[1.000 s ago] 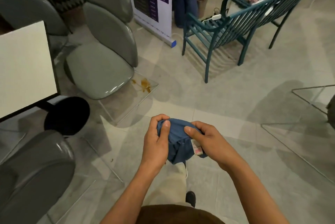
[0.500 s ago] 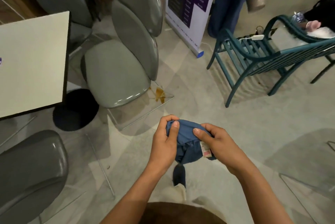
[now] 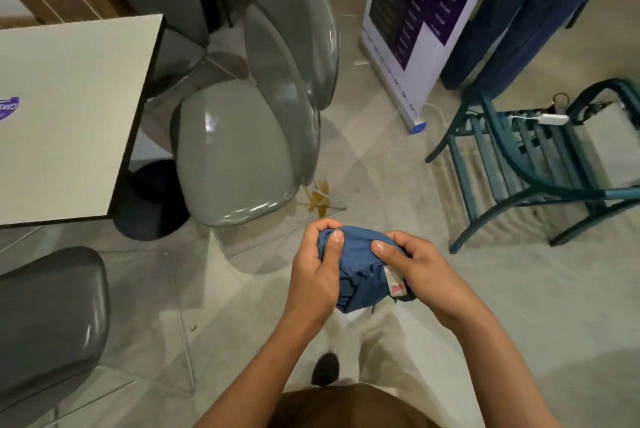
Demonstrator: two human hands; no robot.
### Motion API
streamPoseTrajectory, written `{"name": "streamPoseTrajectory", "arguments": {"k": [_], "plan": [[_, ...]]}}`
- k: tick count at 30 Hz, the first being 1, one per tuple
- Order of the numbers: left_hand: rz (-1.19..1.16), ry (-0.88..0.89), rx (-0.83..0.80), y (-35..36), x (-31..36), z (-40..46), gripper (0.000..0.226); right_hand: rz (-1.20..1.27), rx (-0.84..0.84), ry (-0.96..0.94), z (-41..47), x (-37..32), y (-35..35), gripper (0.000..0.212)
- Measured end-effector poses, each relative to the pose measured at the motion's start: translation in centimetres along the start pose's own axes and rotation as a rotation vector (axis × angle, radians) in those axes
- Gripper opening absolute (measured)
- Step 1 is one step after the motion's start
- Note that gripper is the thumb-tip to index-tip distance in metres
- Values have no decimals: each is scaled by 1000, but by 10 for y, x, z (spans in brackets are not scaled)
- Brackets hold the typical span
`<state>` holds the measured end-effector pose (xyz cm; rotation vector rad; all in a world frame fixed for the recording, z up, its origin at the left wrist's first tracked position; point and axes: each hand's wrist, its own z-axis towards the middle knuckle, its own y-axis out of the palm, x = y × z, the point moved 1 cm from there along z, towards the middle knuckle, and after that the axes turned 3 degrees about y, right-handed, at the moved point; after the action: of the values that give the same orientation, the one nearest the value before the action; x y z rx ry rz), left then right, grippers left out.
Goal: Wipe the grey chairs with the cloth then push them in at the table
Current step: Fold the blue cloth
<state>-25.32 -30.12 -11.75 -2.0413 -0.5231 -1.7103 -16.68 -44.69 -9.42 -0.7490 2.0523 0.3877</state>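
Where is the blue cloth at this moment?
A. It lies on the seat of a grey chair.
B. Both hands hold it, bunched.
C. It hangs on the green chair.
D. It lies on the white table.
B: the left hand and right hand grip the bunched blue cloth between them, above the floor.

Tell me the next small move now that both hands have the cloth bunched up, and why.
Probably bring the blue cloth, gripped by the left hand and right hand, down onto the light grey chair seat ahead-left: it stands pulled out from the table.
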Motion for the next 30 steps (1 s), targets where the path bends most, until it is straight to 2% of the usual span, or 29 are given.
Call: {"name": "streamPoseTrajectory", "arguments": {"k": [7,16,30], "plan": [[-19,-19,116,71,23,89,11,-93,-93,-19,86,-58,-85,17],[-78,9,208,156,64,191,11,-132,-182,-3,162,-145,-182,21],[-82,-3,274,201,81,347,9,-157,-198,19,303,-218,-243,14]]}}
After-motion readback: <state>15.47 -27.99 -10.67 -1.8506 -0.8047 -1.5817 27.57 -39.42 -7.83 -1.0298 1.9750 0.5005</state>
